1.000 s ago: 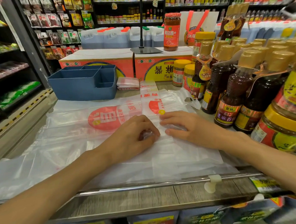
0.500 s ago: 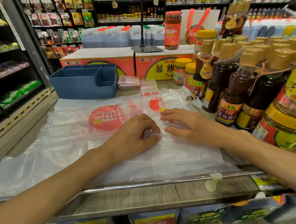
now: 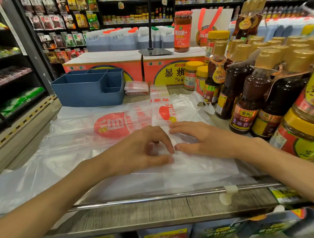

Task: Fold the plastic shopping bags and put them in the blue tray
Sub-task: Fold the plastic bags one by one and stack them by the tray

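Under both hands, a narrow folded plastic bag (image 3: 173, 154) is laid lengthwise on the shelf top (image 3: 155, 208), on top of a wider flat bag (image 3: 92, 133) printed with a red round logo. The left hand (image 3: 136, 151) is set on the folded bag's left edge with its fingers curled; the thumb and the fingertips are brought close together over the plastic, and a pinch of the film seems to be held there, though whether it is truly gripped cannot be told. The right hand (image 3: 203, 140) is laid flat just beside it, fingers straight and pressed on the bag, thumb tip almost touching the left index finger.

Beyond the fingertips, the far part of the folded bag is seen running away, its red print visible, with loose handle loops (image 3: 203, 104) spread to its right. Farther beyond and to the left of the hands, the blue tray (image 3: 91, 92) with its compartments is stood on the shelf top; nothing can be seen inside it. Just right of the tray, a small stack of folded bags (image 3: 136, 87) is placed. To the right of the right hand, dark sauce bottles (image 3: 249, 97) with gold caps are crowded. Nearest the wrists, a metal rail (image 3: 155, 197) is run along the shelf edge.
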